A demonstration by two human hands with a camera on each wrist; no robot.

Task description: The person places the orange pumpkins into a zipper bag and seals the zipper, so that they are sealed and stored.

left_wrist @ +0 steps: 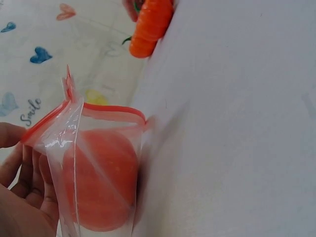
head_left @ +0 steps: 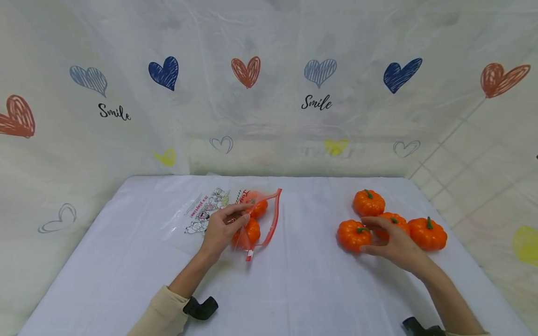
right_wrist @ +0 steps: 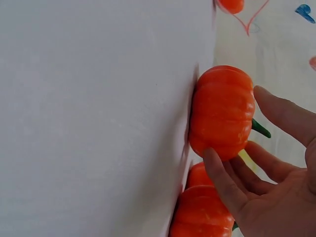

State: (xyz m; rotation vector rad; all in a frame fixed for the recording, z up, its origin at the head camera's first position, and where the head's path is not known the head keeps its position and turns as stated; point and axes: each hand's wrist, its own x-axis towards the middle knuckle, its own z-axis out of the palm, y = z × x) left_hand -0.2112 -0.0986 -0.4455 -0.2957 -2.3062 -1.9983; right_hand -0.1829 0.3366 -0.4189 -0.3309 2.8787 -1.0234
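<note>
My left hand [head_left: 222, 229] pinches the red-edged opening of a clear zip bag [left_wrist: 113, 113] between thumb and fingers. Inside that bag lie two small orange pumpkins [head_left: 252, 229], blurred by the plastic. Over on the right side, my right hand [right_wrist: 276, 173] reaches around the near-left pumpkin [head_left: 352, 236] of a group, thumb and fingers spread at its sides. Its fingertips are right at the pumpkin's skin, and the pumpkin sits on the table with its green stem showing.
Beside that pumpkin stand a back pumpkin [head_left: 368, 202], a middle one [head_left: 395, 220] partly behind my right hand, and a right one [head_left: 428, 234]. A white cloth covers the table [head_left: 294, 289]. Behind it hangs a pale sheet [head_left: 273, 116] printed with hearts.
</note>
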